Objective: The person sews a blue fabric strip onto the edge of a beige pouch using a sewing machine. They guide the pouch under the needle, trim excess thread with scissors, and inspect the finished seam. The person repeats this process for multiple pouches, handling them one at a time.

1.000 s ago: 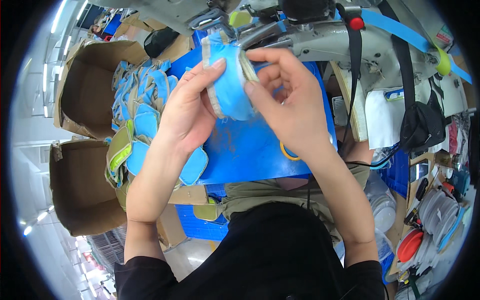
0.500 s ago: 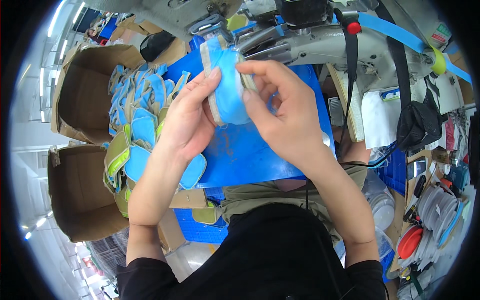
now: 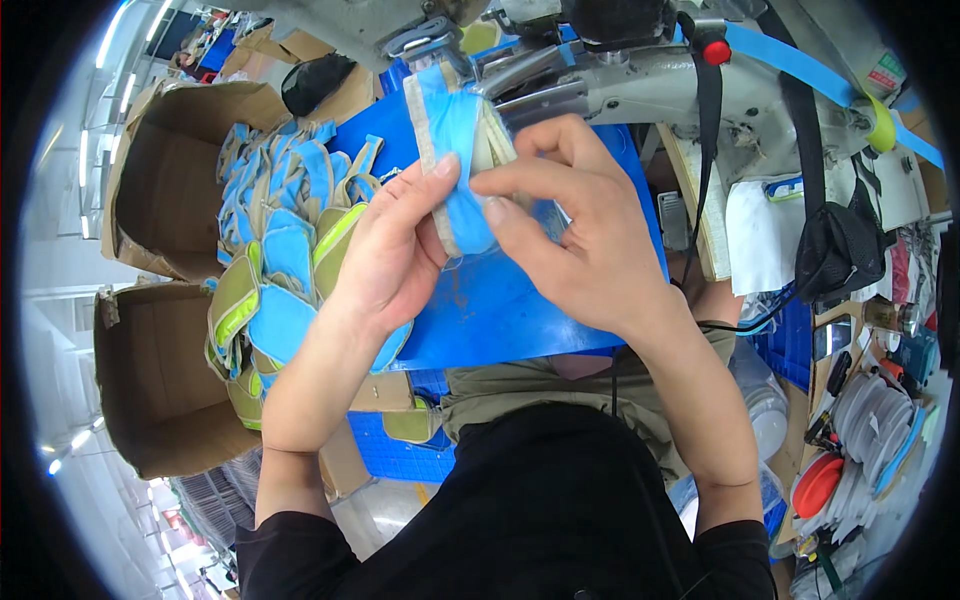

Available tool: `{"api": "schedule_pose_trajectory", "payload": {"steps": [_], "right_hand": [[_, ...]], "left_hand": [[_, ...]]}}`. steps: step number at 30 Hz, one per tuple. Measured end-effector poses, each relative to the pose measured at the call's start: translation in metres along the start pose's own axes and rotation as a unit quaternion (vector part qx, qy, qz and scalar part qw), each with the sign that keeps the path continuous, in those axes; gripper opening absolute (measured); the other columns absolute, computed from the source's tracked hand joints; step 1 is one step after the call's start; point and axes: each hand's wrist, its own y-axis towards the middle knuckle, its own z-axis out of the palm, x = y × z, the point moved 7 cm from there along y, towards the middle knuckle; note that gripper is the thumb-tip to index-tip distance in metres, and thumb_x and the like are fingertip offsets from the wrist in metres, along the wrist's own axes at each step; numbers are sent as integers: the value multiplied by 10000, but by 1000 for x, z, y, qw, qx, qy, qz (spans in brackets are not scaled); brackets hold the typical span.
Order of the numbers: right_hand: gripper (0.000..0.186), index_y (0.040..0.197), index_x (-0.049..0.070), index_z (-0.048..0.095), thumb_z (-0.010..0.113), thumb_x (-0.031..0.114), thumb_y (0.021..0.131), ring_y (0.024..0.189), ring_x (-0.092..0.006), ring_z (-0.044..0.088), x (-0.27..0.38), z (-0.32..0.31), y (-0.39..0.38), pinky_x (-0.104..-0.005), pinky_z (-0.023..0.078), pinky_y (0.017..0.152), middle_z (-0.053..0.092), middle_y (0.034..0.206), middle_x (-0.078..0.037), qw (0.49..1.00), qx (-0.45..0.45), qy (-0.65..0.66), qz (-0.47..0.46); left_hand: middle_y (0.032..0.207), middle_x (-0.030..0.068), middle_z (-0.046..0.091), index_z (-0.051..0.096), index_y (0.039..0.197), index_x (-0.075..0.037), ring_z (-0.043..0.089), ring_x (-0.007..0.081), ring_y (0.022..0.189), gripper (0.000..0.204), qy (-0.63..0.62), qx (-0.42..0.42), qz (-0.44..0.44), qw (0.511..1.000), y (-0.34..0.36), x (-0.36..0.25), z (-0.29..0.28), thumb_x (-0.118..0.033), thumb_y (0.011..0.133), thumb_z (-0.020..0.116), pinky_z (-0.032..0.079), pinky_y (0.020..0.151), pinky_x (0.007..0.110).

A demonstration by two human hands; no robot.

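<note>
A blue fabric piece with beige edging is held upright above the blue table, just in front of a sewing machine. My left hand is closed on its left side, thumb pressed on the front. My right hand grips its right part, with the index finger reaching onto the blue face and the thumb beneath it. Pale layered folds show along the piece's right edge; the inner fingertips are partly hidden.
Blue, beige and green fabric pieces are heaped at the left beside two cardboard boxes. Black straps, a hanging black pouch and blue tape hang at the machine's right. Stacked spools and discs sit lower right.
Both hands have shifted slightly down. My right index finger has moved from the piece's upper right edge down onto its blue face, exposing more of the pale folds.
</note>
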Motion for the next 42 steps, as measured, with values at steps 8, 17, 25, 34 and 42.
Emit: {"api": "schedule_pose_trajectory", "payload": {"steps": [8,17,25,34,42], "right_hand": [[205,1027,99,777,712,145,838,753,-227,644,0,-2,-8,-333,509,634,622,1045,-110,1000,-7,17,-22],[209,1029,91,777,733,54,828,805,-241,639,-4,-1,-7,-326,510,677,632,923,-106,997,-12,81,15],[243,964,81,607,765,91,778,793,-237,619,-7,4,7,-348,487,692,635,877,-63,999,-9,9,32],[372,999,79,539,799,167,749,747,-346,665,-14,8,20,-427,502,662,646,787,-102,996,22,-46,66],[441,1095,67,536,801,184,762,790,-332,702,-16,9,17,-416,524,675,678,802,-119,996,17,-61,55]], "left_hand": [[1059,32,739,682,1176,-43,671,78,943,243,83,0,27,996,-5,8,-4,-184,981,716,529,844,251],[1080,52,744,668,1207,-31,681,115,1020,260,111,72,22,991,0,5,-4,-143,974,704,520,938,299],[1083,11,718,638,1247,-41,651,81,989,328,104,36,29,993,-6,9,-10,-174,964,734,518,875,267],[1099,23,720,624,1279,-29,671,99,989,357,155,42,61,985,-11,20,-12,-112,951,737,532,909,269],[1088,25,724,630,1282,-34,661,89,965,335,66,47,35,996,-10,44,-21,-101,965,712,529,851,261]]}}
